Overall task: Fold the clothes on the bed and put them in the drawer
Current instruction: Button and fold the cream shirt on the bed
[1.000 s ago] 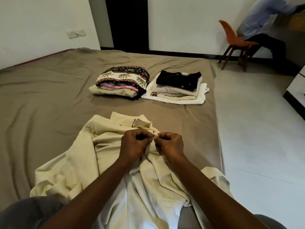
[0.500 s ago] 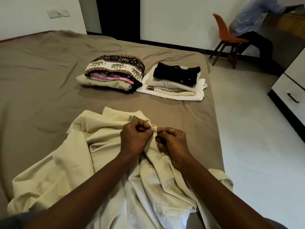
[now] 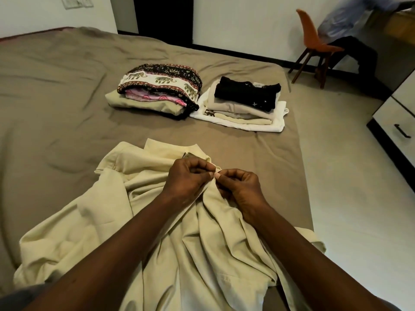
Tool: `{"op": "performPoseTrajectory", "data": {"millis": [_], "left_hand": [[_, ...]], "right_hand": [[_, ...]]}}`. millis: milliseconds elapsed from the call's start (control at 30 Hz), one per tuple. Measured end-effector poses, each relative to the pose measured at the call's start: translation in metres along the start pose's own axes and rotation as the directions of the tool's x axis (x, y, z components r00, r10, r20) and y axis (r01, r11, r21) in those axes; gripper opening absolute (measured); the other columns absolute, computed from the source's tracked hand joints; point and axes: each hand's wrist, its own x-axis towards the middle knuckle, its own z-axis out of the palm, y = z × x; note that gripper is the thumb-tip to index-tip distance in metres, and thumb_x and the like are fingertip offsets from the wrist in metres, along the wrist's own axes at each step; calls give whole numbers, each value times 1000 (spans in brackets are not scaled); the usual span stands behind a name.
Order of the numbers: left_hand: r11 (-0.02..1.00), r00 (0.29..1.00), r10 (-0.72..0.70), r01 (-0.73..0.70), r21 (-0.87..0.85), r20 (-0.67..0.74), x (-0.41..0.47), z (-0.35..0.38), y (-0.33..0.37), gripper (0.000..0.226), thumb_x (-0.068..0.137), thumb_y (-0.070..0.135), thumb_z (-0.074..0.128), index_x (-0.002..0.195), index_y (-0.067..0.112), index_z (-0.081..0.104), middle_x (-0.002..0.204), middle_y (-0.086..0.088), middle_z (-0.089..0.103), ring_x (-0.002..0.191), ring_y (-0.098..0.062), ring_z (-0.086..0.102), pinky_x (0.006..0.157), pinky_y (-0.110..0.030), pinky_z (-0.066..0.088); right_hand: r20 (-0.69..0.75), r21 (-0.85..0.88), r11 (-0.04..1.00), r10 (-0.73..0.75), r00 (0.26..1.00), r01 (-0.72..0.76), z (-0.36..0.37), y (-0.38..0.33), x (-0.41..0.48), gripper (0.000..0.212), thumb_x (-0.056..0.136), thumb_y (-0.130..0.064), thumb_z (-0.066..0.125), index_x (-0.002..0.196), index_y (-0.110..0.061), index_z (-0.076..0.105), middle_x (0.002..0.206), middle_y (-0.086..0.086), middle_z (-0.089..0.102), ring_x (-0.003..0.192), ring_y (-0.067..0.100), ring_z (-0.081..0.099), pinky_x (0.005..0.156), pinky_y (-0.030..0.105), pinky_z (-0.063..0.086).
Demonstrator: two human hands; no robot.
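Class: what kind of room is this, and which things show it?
Most likely a bedroom: a wide bed with a brown sheet, folded clothes stacked on it, and a white drawer unit at the right.

The walls point(image 3: 242, 19) are plain white, with a black skirting point(image 3: 247, 52) along the base. A dark doorway point(image 3: 164, 16) opens in the far wall, and a switch plate point(image 3: 77, 1) is mounted to its left. The floor point(image 3: 348, 176) is pale and smooth. A bed point(image 3: 56, 86) with a brown sheet fills the left side. An orange chair point(image 3: 314, 39) on wooden legs stands far right, with a blurred person point(image 3: 350, 21) in a light blue shirt beside it. A white drawer unit point(image 3: 399, 104) with a black handle point(image 3: 403, 131) stands at the right edge.
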Motion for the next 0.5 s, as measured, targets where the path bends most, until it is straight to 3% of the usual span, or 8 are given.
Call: {"op": "performPoseTrajectory", "data": {"millis": [100, 200, 333, 500], "left_hand": [[1000, 1000, -11, 11, 14, 17, -1, 1, 3, 11, 78, 11, 85, 87, 16, 80, 87, -7, 79, 87, -25, 77, 93, -48, 60], [990, 996, 72, -65, 124, -53, -6, 7, 6, 16, 76, 16, 89, 90, 20, 80, 81, 2, 79, 80, -13, 77, 82, -35, 63], [956, 981, 183, -161, 243, -70, -4, 5, 12, 12, 83, 19, 83, 92, 26, 78, 73, 7, 77, 71, -8, 75, 75, -35, 62], [981, 981, 169, -158, 116, -93, -2, 4, 9, 17, 80, 23, 82, 89, 22, 68, 75, -4, 77, 73, -26, 76, 76, -53, 61]], "right_hand": [[-22, -87, 995, -46, 999, 44, 0, 1, 1, 13, 83, -6, 84, 87, 2, 74, 76, 23, 72, 67, 29, 66, 69, 40, 60], [-2, -148, 986, -80, 997, 79, 3, 3, 1, 9, 86, -5, 81, 85, 0, 74, 84, 28, 73, 76, 35, 69, 83, 53, 60], [34, -140, 986, -86, 996, 90, 6, 2, 1, 8, 90, -3, 77, 89, 3, 72, 75, 19, 70, 72, 29, 63, 72, 40, 56], [41, -53, 996, -69, 997, 71, 8, 0, 0, 12, 92, -10, 76, 90, 1, 71, 72, 12, 69, 66, 19, 61, 64, 29, 51]]}}
